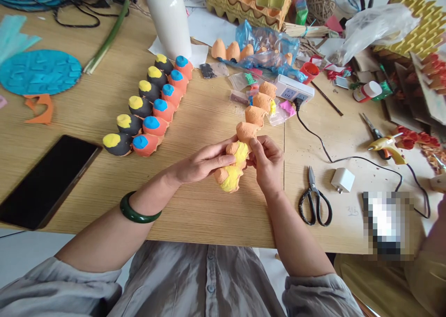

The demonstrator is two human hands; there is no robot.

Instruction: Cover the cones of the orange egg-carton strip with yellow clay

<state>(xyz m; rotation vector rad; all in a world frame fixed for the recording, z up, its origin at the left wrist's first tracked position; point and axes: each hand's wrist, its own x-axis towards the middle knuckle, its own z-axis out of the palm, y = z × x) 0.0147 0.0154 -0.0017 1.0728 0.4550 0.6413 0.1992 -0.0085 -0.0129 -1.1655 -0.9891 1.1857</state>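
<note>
An orange egg-carton strip [255, 116] slants across the middle of the head view, its bumps in a row. Yellow clay [230, 180] covers part of the two nearest bumps. My left hand [205, 163] grips the strip from the left, its thumb lying along the second bump. On the other side, my right hand [267, 161] pinches the strip's edge near the yellow clay. Left of my hands stand two finished-looking carton strips: a black strip [131, 124] with yellow tops and a red strip [157, 126] with blue tops.
Black-handled scissors [315, 201], a white charger [343, 180] and a power strip [294, 89] with its cord are at right. A glue gun [386, 146] lies farther right. A phone [49, 180] lies left; a white bottle [170, 22] and stacked egg cartons [244, 13] stand behind.
</note>
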